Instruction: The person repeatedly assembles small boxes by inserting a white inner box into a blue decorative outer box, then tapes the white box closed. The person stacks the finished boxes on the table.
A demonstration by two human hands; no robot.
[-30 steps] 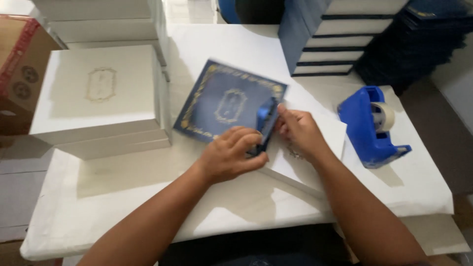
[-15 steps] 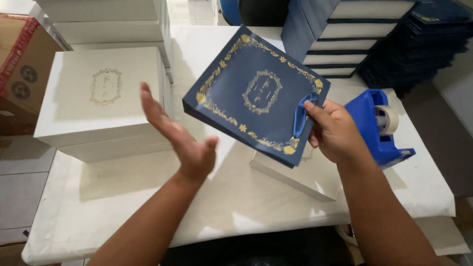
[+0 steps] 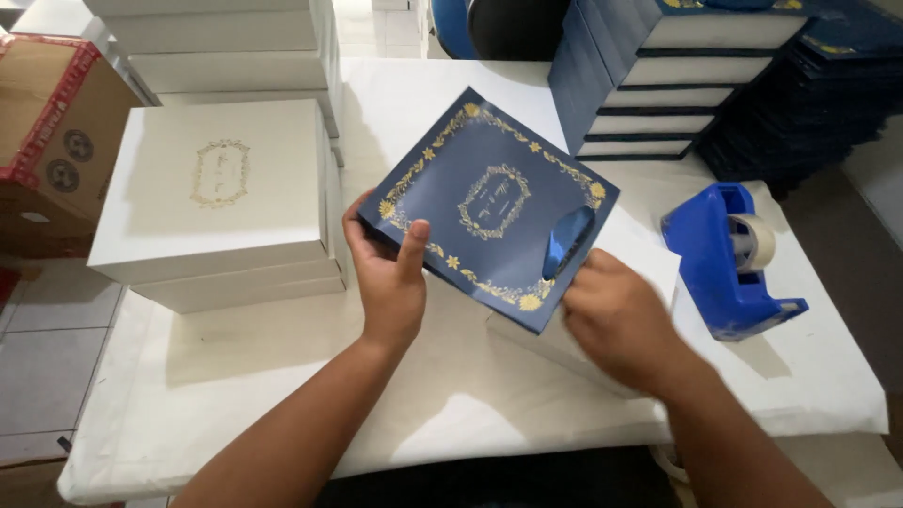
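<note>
A dark blue square card (image 3: pixel 489 207) with a gold floral border and a blue ribbon tab (image 3: pixel 567 240) is held tilted above the white table (image 3: pixel 282 395). My left hand (image 3: pixel 388 277) grips its lower left edge, thumb on top. My right hand (image 3: pixel 616 320) holds the card's lower right corner beside the ribbon. Under the card lies a white box piece (image 3: pixel 649 249), mostly hidden by the card and my right hand.
A stack of white boxes with gold emblems (image 3: pixel 221 198) stands at the left, more white boxes (image 3: pixel 216 38) behind. Blue-covered boxes (image 3: pixel 658 75) are stacked at the back right. A blue tape dispenser (image 3: pixel 729 259) sits right. A cardboard carton (image 3: pixel 47 132) is far left.
The card was lifted off the table by my right hand while my left hand opened; now my left hand has taken the card's lower left edge and both hands hold it.
</note>
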